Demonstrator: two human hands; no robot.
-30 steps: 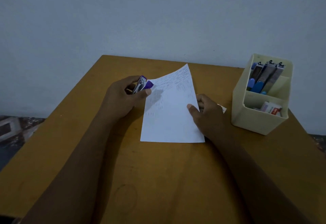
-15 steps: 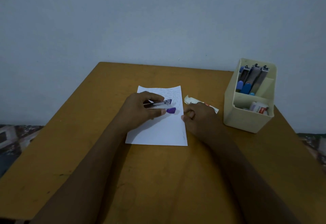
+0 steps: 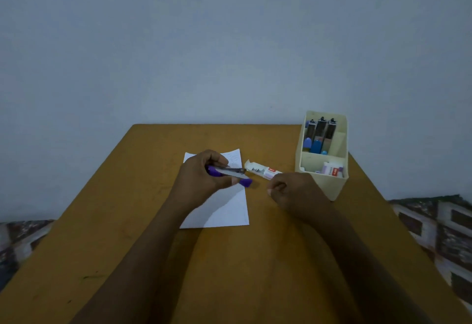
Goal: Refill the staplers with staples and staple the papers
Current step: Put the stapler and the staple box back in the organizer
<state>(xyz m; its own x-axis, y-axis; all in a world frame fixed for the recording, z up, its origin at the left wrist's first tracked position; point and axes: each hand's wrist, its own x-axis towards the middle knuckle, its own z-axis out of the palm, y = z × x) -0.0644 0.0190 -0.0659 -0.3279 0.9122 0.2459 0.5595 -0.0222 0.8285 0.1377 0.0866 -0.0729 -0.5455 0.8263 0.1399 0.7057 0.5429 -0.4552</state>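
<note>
Table (image 3: 153,260) is a mustard yellow-brown, wall (image 3: 229,42) plain pale blue-grey; the stapler (image 3: 229,174) is purple with a silver metal top, paper (image 3: 224,211) white with faint scribbles. Cream organizer (image 3: 332,185) far right holds blue-tipped staplers (image 3: 316,139); staple box (image 3: 265,171) is white with red.

Paper (image 3: 224,211) lies mid-worktop (image 3: 127,247); a staple box (image 3: 263,170) sits just to its right, the organizer (image 3: 319,185) further right, staplers (image 3: 318,137) standing in its back compartment.

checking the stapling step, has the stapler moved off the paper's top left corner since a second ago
Yes. The stapler, held in the left hand, was at the paper's top left corner; it now sits over the paper's right edge, pointing toward the staple box.
</note>
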